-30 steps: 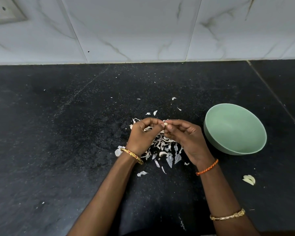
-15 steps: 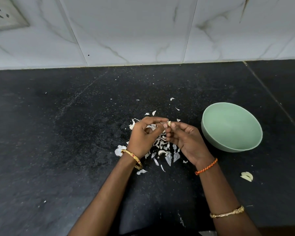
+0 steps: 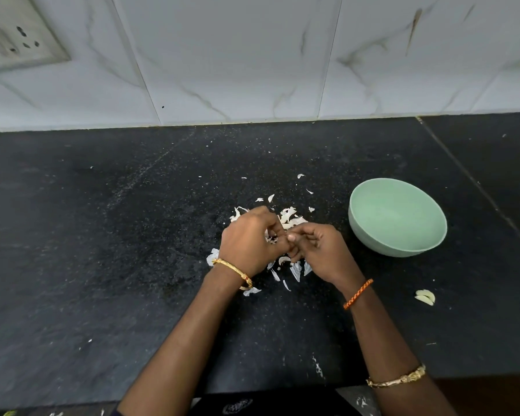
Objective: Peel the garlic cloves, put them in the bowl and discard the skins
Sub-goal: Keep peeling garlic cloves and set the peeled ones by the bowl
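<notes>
Now, mid-frame, our left hand (image 3: 248,241) and right hand (image 3: 318,250) curl together, seemingly pinching a hidden clove over the skins (image 3: 288,219); we should nip lightly, then carry it right to the bowl (image 3: 370,235), past the peeled cloves (image 3: 425,296).

— How are the arms placed?

— Both forearms are extended from the six o'clock edge and are angled inward, toward twelve o'clock.

— And the left hand (image 3: 249,241)?

— It is held knuckles up, with its fingers curled toward three o'clock. Something small is pinched at its fingertips, though it cannot be made out.

— The right hand (image 3: 320,250)?

— It is curled too, its fingertips turned toward nine o'clock and pressed against those of the left. The wrists are kept apart.
</notes>
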Demonstrator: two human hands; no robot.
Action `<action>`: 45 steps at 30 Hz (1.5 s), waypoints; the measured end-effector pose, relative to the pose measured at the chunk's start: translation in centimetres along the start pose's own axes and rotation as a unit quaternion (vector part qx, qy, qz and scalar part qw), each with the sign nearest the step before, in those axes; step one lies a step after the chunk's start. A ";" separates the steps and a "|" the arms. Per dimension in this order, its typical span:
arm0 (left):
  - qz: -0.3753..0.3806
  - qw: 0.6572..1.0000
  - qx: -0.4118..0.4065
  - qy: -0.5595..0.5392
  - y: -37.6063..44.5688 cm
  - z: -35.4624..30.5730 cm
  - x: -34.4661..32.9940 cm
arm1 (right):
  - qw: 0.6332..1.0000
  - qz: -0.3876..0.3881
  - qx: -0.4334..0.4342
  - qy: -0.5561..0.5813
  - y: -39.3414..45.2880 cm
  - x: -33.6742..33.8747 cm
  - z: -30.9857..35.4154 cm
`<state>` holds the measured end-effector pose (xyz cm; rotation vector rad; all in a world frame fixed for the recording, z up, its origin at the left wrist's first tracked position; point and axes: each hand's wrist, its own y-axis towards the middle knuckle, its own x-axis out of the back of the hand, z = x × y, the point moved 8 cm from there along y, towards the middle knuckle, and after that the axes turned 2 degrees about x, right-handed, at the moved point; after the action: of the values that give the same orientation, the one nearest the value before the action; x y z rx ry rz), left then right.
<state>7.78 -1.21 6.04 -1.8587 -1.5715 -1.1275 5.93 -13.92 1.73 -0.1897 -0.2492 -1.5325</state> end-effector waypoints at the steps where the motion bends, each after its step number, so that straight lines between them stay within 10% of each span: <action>1: -0.001 1.000 -0.013 0.024 -0.2 -0.3 0.0 | 1.000 -0.006 0.002 -0.002 -0.2 -0.1 0.1; 18: -0.082 0.985 -0.085 -0.127 -2.0 0.3 -0.2 | 0.996 -0.053 0.022 0.065 -1.6 -0.3 1.2; 32: -0.053 0.961 0.055 -0.266 -2.6 2.3 -2.2 | 0.936 -0.038 -0.139 0.322 -2.4 -1.9 -0.5; 45: 0.010 0.945 0.104 -0.309 -3.8 0.8 -6.5 | 0.964 -0.085 -0.178 0.180 -6.0 0.9 -2.7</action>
<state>4.32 -3.41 -0.28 -2.1892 -1.8935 -0.3432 0.05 -15.72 -0.84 -0.1710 0.3092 -1.7433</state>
